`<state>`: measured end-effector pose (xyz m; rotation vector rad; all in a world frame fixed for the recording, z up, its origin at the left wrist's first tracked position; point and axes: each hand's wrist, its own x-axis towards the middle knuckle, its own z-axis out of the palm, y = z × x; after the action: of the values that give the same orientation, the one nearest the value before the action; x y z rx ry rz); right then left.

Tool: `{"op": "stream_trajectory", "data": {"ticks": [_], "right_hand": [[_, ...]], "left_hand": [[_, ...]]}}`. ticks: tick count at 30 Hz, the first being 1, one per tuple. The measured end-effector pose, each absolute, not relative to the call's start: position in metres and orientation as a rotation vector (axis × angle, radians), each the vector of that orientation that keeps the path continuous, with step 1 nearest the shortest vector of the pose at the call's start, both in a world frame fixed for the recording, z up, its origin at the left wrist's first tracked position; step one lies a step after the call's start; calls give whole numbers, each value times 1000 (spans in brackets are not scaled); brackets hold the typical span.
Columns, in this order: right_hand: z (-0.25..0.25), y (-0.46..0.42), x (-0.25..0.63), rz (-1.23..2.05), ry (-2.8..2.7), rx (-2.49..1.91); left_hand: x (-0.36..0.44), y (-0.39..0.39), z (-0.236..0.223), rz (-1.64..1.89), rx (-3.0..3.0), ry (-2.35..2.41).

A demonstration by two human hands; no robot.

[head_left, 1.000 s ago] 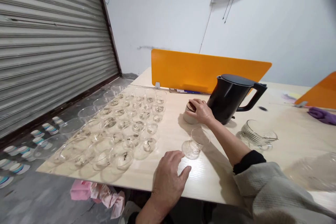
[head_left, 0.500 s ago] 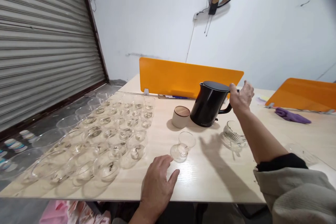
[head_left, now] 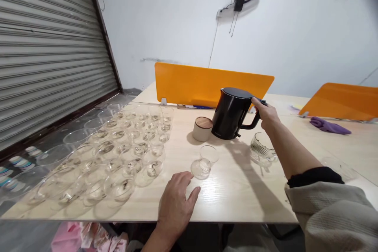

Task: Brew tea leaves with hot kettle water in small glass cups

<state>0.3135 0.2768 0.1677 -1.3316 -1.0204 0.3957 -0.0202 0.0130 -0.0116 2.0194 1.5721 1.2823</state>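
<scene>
My right hand point(head_left: 265, 113) is closed round the handle of a black electric kettle point(head_left: 230, 114), its thumb near the top by the flat lid. The kettle is upright; whether its base touches the table I cannot tell. My left hand point(head_left: 178, 197) is at the table's near side, thumb and fingers apart, holding nothing. Just beyond its fingertips stands a small clear cup point(head_left: 209, 154). A pale canister with a wooden lid point(head_left: 203, 128) stands left of the kettle. To the kettle's right, partly behind my right forearm, is a ribbed glass bowl point(head_left: 261, 145).
Many clear cups with dark bits inside point(head_left: 119, 183) crowd the left of the table point(head_left: 236, 204). Orange dividers point(head_left: 189, 82) stand at the back. A purple cloth point(head_left: 329, 125) lies at right. Small bottles point(head_left: 20, 163) are on the floor.
My right hand has closed round the kettle's handle, where its fingers were raised above it before. The kettle has shifted slightly left. My left hand has barely moved.
</scene>
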Motion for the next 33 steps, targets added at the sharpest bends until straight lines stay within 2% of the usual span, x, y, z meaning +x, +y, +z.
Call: {"op": "stream_trajectory", "data": {"ticks": [5, 10, 16, 27, 33], "right_hand": [[162, 266, 293, 511, -971, -1200], [153, 260, 287, 336, -897, -1187], [158, 236, 282, 285, -872, -1167], [227, 179, 278, 196, -963, -1145], [259, 116, 280, 144, -1049, -1040]], "left_hand": [[-21, 13, -12, 1291, 1992, 1540], [-20, 13, -10, 1273, 1978, 1549], [-19, 14, -10, 1268, 2030, 1584], [-21, 16, -10, 1295, 2046, 1567], [-26, 13, -8, 1464, 1939, 1405]]}}
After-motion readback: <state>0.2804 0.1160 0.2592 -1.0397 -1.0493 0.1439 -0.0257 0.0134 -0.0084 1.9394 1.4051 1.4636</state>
